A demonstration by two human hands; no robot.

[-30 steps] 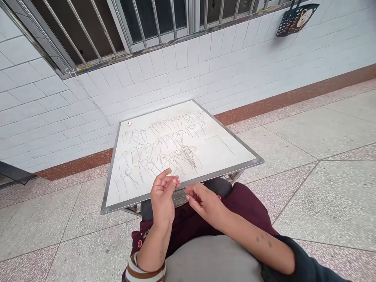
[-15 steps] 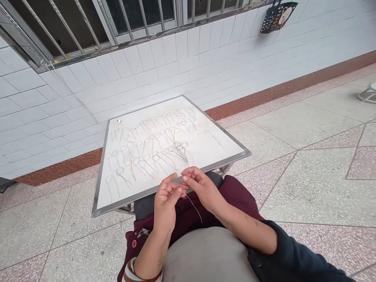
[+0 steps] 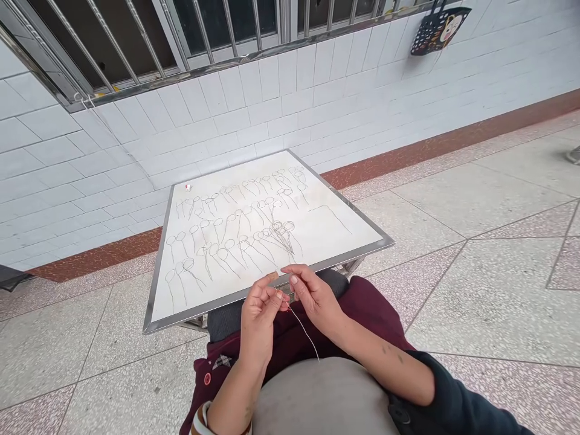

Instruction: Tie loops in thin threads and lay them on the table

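My left hand pinches a thin wire between thumb and fingertips, just off the near edge of the table. The wire's pale tail hangs in a curve toward my lap; its other end is too small to make out. A tan wrap covers the tip of my left index finger. Close beside it, my right hand has thumb and index finger apart, and I see nothing between them. Beyond both hands, several looped wires with long tails lie in rows on the white table, some bunched together.
A small white-and-red item sits at the table's far left corner. The table's grey metal rim is close to my hands. Behind stands a tiled wall with a barred window, and a dark dotted bag hangs on the right.
My right thumb and index finger have come apart and moved slightly away from the left fingertips. The left hand keeps its pinch on the wire. The view has shifted slightly.
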